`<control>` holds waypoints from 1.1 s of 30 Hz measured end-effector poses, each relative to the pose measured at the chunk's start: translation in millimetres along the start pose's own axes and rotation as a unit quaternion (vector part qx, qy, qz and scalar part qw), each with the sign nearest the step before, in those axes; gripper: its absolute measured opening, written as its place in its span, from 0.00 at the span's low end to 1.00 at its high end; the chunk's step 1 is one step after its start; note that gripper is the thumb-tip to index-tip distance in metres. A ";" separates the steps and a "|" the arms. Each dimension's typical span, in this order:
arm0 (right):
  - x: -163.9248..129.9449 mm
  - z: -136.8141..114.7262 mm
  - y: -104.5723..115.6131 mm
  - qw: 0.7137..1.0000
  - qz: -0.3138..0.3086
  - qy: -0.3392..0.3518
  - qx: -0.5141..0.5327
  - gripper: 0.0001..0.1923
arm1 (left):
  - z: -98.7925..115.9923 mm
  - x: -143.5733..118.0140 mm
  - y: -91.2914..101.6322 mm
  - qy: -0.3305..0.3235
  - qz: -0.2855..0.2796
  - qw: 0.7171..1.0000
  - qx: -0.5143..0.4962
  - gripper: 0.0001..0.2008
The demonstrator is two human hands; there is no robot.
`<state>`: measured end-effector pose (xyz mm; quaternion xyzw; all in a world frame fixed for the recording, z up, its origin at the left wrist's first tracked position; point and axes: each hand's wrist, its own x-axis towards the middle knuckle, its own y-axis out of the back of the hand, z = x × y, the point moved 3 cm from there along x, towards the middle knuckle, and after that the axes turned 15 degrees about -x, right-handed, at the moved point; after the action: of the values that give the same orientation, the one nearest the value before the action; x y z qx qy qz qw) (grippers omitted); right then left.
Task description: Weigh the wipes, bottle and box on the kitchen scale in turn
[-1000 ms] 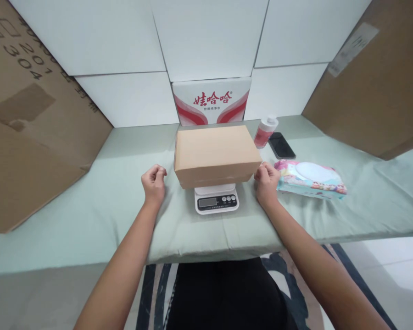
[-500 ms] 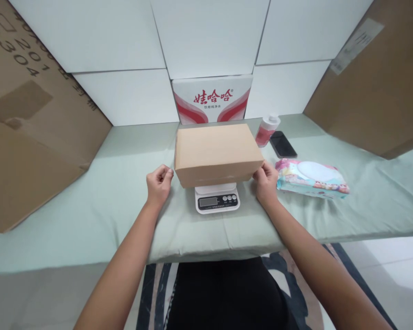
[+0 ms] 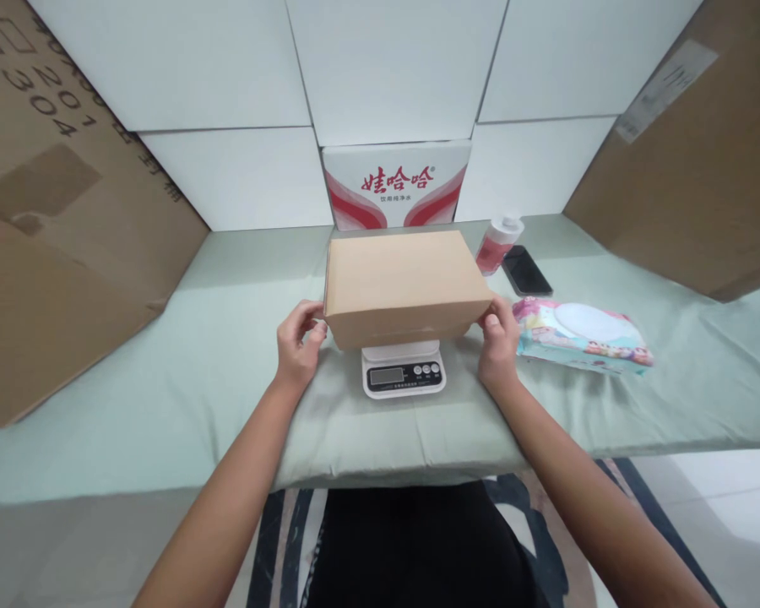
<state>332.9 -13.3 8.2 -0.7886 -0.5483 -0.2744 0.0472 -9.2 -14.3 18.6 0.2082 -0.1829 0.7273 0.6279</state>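
Note:
A closed brown cardboard box rests on a white digital kitchen scale, covering its platform. The scale's display and buttons face me; no reading can be made out. At the box's left side, my left hand has its fingers curved against the edge, the thumb near the front corner. My right hand holds the right front corner, fingers along the side and thumb toward the front. Some fingertips of both hands are hidden by the box.
Right of the box are a white-capped bottle, a black phone and a pack of wipes on the green cloth. Large cartons stand left and right. Behind is a red-and-white printed carton.
Both hands have loosened from fists, and their fingers now reach along the box's sides. The box still sits on the scale. The whole view has shifted slightly.

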 end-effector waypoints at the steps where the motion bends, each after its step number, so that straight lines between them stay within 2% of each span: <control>1: -1.4 -1.0 -0.4 1.000 -0.011 -0.001 0.006 0.24 | 3.6 -1.0 -1.3 -0.015 0.008 1.000 0.005 0.12; 4: 2.1 -16.5 -0.9 0.999 -0.042 0.009 0.017 0.25 | 18.9 0.6 -2.5 -0.070 0.050 0.996 0.022 0.12; 6: 14.7 -34.5 -3.3 0.997 -0.069 0.022 0.021 0.26 | 27.9 9.4 -2.4 -0.090 0.073 0.993 0.022 0.15; 8: 35.3 -50.8 -10.6 0.994 -0.097 0.036 0.024 0.28 | 29.5 25.6 -4.3 -0.078 0.083 0.994 0.004 0.20; 10: 59.5 -57.2 -24.7 0.992 -0.112 0.046 0.024 0.31 | 18.6 46.1 -10.6 -0.028 0.087 0.995 -0.044 0.25; 12: 81.5 -49.8 -44.7 0.994 -0.096 0.044 0.021 0.34 | -5.0 65.6 -22.0 0.054 0.096 0.988 -0.110 0.30; 14: 97.3 -30.6 -68.5 0.997 -0.073 0.018 0.020 0.39 | -35.1 80.1 -35.9 0.140 0.110 0.970 -0.163 0.34; 16: 106.9 -6.9 -92.1 0.997 -0.064 -0.022 0.023 0.43 | -62.1 89.7 -48.5 0.191 0.112 0.958 -0.182 0.37; 19: 116.3 22.7 -117.6 0.995 -0.062 -0.071 0.043 0.47 | -86.3 99.3 -59.2 0.196 0.081 0.962 -0.175 0.41; 22: 122.3 36.8 -127.9 0.990 -0.080 -0.102 0.059 0.49 | -93.2 105.2 -61.8 0.180 0.021 0.972 -0.150 0.43; 25: 114.2 36.6 -118.3 0.986 -0.092 -0.135 0.039 0.51 | -93.7 105.9 -58.1 0.191 -0.004 0.975 -0.117 0.41; 27: 98.9 27.5 -98.4 0.990 -0.080 -0.116 0.015 0.47 | -92.5 104.1 -52.5 0.191 -0.001 0.979 -0.076 0.39; 28: 90.0 20.4 -85.0 0.995 -0.063 -0.083 -0.001 0.43 | -91.3 103.0 -49.4 0.181 -0.008 0.982 -0.044 0.39; 30: 74.0 2.2 -55.1 0.997 0.001 0.042 -0.070 0.33 | -88.5 100.6 -43.8 0.152 -0.044 0.987 0.040 0.39; 32: 64.8 -10.7 -28.5 0.977 0.097 0.127 -0.138 0.27 | -86.4 98.1 -38.9 0.125 -0.086 0.979 0.134 0.41; 33: 64.1 -12.7 -19.0 0.966 0.145 0.139 -0.163 0.26 | -85.9 96.8 -36.8 0.118 -0.101 0.972 0.178 0.40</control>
<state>327.0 43.2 45.7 -0.8107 -0.3640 -0.4573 0.0330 8.8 117.4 -2.3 0.2466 0.0472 0.7006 0.6679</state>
